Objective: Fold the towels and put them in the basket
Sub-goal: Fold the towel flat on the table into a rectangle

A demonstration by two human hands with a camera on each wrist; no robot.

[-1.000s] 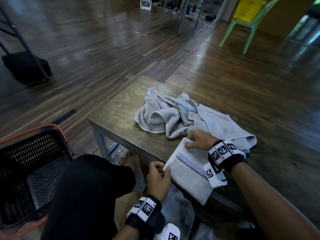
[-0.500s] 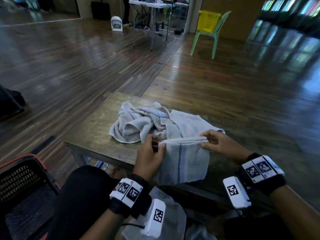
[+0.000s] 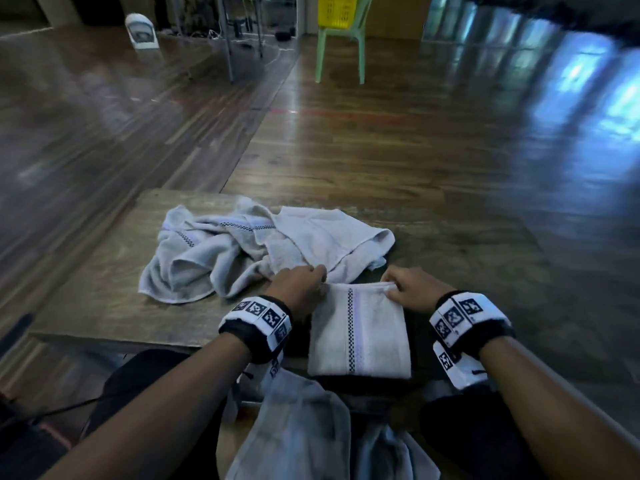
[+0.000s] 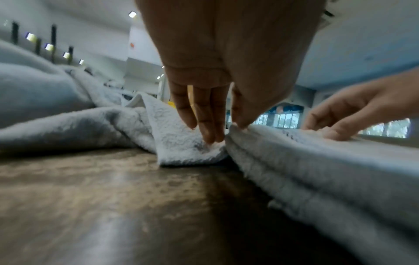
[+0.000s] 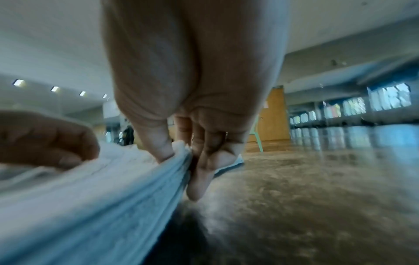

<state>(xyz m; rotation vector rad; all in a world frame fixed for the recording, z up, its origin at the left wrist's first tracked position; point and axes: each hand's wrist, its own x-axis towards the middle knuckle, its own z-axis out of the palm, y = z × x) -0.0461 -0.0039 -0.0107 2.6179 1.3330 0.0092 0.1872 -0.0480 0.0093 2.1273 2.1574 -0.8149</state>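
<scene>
A folded white towel (image 3: 360,332) with a checked stripe lies flat at the near edge of the low wooden table (image 3: 104,296). My left hand (image 3: 304,285) pinches its far left corner, thumb on top and fingers (image 4: 208,123) at the edge of the folded towel (image 4: 317,161). My right hand (image 3: 408,289) pinches the far right corner, thumb (image 5: 158,143) on the folded towel (image 5: 90,188) and fingers beside its layered edge. A heap of unfolded towels (image 3: 242,251) lies just behind. The basket is out of view.
More pale cloth (image 3: 298,427) hangs over my lap below the table edge. Bare table top (image 3: 485,271) spreads to the right of the folded towel. A green chair with a yellow basket (image 3: 341,15) stands far back on the wooden floor.
The towel hung over the table's near edge from both hands; now it lies flat and folded on the table, both hands pinching its far corners. The view has swung right, losing the black basket.
</scene>
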